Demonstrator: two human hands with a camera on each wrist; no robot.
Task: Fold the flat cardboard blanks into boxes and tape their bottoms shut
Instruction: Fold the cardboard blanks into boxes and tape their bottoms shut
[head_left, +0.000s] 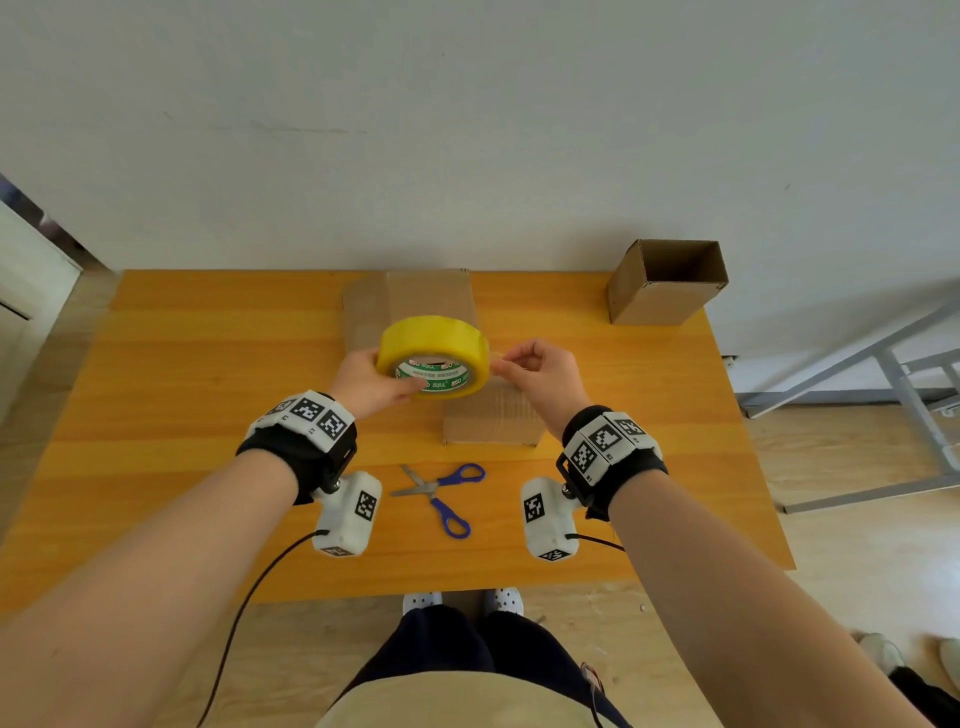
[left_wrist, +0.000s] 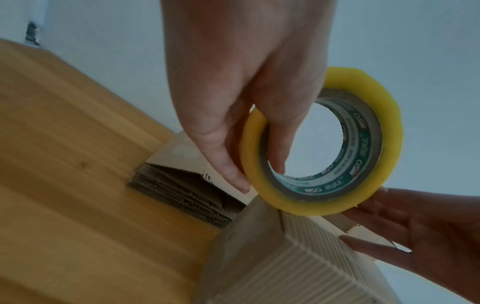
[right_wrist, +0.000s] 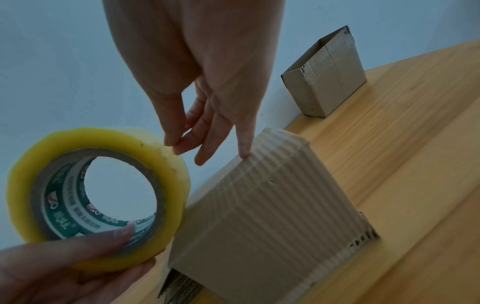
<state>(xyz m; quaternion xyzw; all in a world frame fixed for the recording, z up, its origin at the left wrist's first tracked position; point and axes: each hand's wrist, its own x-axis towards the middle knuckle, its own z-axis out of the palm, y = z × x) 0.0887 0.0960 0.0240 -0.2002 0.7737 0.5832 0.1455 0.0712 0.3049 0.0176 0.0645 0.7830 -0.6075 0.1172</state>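
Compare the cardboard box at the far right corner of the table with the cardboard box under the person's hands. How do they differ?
The corner box stands with its open top up and empty; the near box shows a closed face on top. The corner box sits untouched by the wall; the near box is beneath the tape roll, with the right hand touching its edge with a finger. Both are plain brown corrugated cardboard on the table.

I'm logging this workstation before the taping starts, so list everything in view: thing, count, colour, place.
tape roll: 1, yellow, held above the table
folded box: 1, brown, mid-table under the hands
flat blanks: a stack, brown, far edge of the table
open box: 1, brown, far right corner
scissors: 1, blue handles, near edge, blades open
table: 1, orange wood
left hand: grip round the roll
right hand: pinching at the roll's edge
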